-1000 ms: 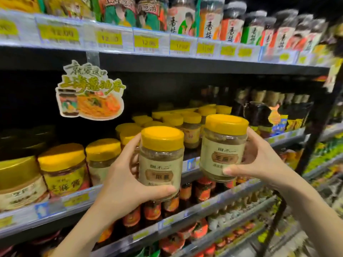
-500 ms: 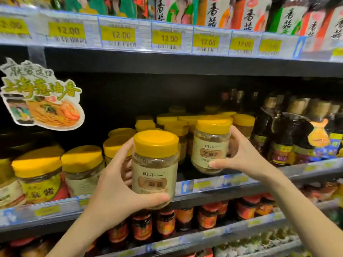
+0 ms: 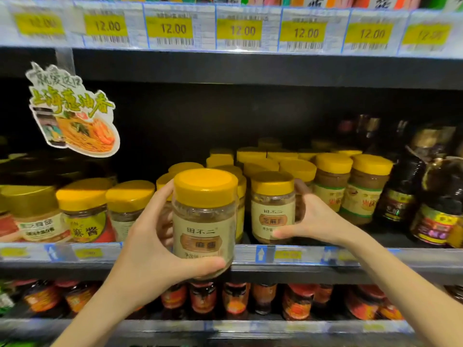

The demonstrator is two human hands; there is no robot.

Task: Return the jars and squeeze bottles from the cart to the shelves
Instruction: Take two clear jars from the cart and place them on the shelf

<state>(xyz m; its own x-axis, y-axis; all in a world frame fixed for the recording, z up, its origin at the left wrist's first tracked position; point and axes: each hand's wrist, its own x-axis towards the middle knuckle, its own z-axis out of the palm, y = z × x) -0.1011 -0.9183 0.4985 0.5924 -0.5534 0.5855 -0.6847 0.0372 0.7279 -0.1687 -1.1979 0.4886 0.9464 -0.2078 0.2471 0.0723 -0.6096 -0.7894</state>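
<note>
My left hand (image 3: 150, 249) grips a yellow-lidded jar (image 3: 204, 221) with a beige label, upright in front of the middle shelf's edge (image 3: 288, 255). My right hand (image 3: 315, 219) wraps around a second matching jar (image 3: 271, 209), which stands at the shelf's front among several identical yellow-lidded jars (image 3: 298, 169). Whether its base rests on the shelf I cannot tell. The cart is out of view.
Wider yellow-lidded jars (image 3: 85, 209) stand left on the same shelf, dark sauce bottles (image 3: 403, 186) at the right. A noodle advert tag (image 3: 72, 111) hangs top left. Price labels (image 3: 240, 30) line the shelf above. Red-labelled jars (image 3: 235, 296) fill the shelf below.
My right hand has carried its jar forward and down onto the shelf front beside the matching jars. My left hand has kept its jar in front of the shelf; the view moved closer.
</note>
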